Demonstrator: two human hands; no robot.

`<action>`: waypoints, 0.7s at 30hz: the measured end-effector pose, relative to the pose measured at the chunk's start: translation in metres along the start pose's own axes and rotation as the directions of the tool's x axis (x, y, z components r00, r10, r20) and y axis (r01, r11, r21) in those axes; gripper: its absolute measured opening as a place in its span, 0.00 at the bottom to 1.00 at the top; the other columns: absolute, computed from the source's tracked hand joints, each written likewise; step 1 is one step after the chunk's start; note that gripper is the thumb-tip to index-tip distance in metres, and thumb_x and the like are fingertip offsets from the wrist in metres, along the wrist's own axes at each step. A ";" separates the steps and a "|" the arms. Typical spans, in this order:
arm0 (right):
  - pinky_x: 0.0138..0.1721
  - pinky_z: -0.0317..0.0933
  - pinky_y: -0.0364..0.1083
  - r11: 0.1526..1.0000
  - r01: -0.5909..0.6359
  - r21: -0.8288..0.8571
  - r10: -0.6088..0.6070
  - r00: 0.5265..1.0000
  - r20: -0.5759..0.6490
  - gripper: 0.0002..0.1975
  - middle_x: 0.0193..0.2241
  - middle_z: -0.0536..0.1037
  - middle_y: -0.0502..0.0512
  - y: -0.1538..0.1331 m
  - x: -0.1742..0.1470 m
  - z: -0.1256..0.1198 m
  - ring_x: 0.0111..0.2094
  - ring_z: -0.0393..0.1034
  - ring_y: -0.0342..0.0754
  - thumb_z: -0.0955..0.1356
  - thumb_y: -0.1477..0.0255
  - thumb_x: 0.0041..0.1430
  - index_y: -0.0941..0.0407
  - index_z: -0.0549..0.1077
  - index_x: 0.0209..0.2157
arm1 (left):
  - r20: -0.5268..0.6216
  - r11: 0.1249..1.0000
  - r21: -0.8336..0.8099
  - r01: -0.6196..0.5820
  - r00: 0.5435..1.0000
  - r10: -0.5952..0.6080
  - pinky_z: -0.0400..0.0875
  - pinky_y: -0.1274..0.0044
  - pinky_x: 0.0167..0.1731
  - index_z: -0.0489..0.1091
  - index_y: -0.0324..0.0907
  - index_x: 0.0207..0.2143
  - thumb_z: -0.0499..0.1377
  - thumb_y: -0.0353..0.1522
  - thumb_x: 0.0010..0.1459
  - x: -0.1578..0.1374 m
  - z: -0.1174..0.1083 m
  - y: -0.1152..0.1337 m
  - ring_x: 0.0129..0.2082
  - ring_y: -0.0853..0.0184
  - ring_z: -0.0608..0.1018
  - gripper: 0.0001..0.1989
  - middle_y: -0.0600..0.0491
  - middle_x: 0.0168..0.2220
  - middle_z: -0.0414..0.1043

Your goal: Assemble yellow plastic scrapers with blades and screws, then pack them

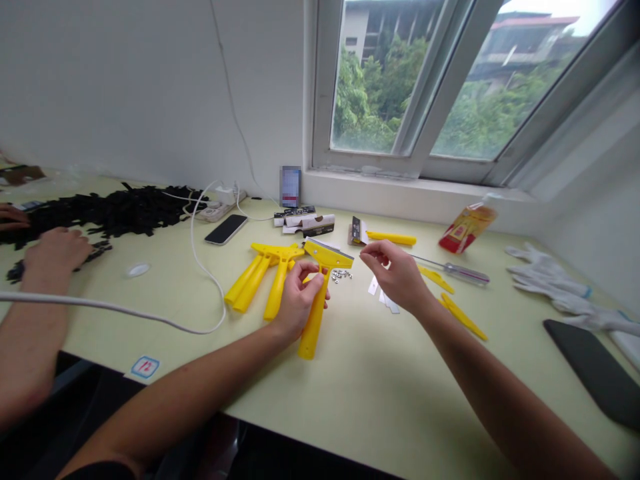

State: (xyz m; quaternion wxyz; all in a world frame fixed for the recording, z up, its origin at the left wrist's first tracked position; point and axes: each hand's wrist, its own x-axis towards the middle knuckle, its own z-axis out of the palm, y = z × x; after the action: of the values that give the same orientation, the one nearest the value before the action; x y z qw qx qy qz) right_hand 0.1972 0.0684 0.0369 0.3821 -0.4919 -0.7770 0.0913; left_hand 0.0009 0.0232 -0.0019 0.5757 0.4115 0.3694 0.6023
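My left hand [299,297] is wrapped round the handle of a yellow scraper [313,325], its wide head tilted up with a metal strip along the top edge. My right hand [393,270] hovers just right of that head, thumb and fingertips pinched together; what sits between them, if anything, is too small to make out. Below and between the hands lies a pile of small metal screws or nuts [341,275]. Several flat pale blades [385,299] rest under my right hand. Left of my left hand lie several more yellow scrapers [265,273].
A screwdriver [465,272] and yellow plastic strips [464,317] lie on the right, near white gloves [550,283] and a snack bag [467,225]. Small boxes [310,223] and phones [227,229] stand behind. A white cable [200,330] crosses the left; another person's hands [60,250] touch black pieces [130,210].
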 end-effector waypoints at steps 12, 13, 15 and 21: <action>0.48 0.63 0.52 0.984 0.130 0.121 -0.132 0.991 0.006 0.00 0.42 0.70 0.56 -0.024 -0.012 0.008 0.46 0.68 0.49 0.66 0.73 0.61 0.54 0.70 0.35 | 0.085 0.988 0.141 -0.068 0.995 0.056 0.70 0.79 0.21 0.61 0.44 0.39 0.62 0.40 0.56 -0.011 0.006 0.003 0.25 0.74 0.74 0.16 0.55 0.43 0.66; 0.46 0.64 0.51 0.983 0.096 0.153 -0.101 0.995 0.022 0.01 0.40 0.71 0.55 -0.023 -0.012 0.009 0.44 0.69 0.49 0.66 0.72 0.61 0.54 0.68 0.35 | 0.090 0.987 0.145 -0.069 0.994 0.057 0.70 0.79 0.21 0.61 0.44 0.39 0.62 0.40 0.56 -0.011 0.005 0.003 0.25 0.74 0.74 0.15 0.55 0.43 0.66; 0.40 0.65 0.49 0.962 -0.009 0.274 -0.016 0.996 0.091 0.03 0.36 0.73 0.52 -0.021 -0.012 0.011 0.38 0.71 0.47 0.66 0.71 0.61 0.53 0.65 0.37 | 0.104 0.985 0.157 -0.072 0.993 0.056 0.70 0.79 0.21 0.60 0.44 0.39 0.62 0.40 0.57 -0.010 0.004 0.003 0.25 0.74 0.74 0.15 0.55 0.44 0.67; 0.31 0.66 0.46 0.684 -0.326 0.653 0.112 0.931 0.348 0.13 0.30 0.73 0.46 -0.012 -0.008 0.016 0.27 0.73 0.44 0.68 0.67 0.59 0.52 0.59 0.40 | 0.142 0.975 0.201 -0.098 0.987 0.070 0.71 0.79 0.22 0.60 0.44 0.40 0.61 0.39 0.59 -0.010 0.000 -0.003 0.26 0.74 0.74 0.13 0.54 0.44 0.68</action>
State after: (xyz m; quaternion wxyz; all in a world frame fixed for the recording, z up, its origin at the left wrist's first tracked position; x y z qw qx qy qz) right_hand 0.1799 0.0591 0.0285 0.4120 -0.3821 -0.6643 0.4929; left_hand 0.0021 0.0138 -0.0053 0.5271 0.5240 0.3729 0.5555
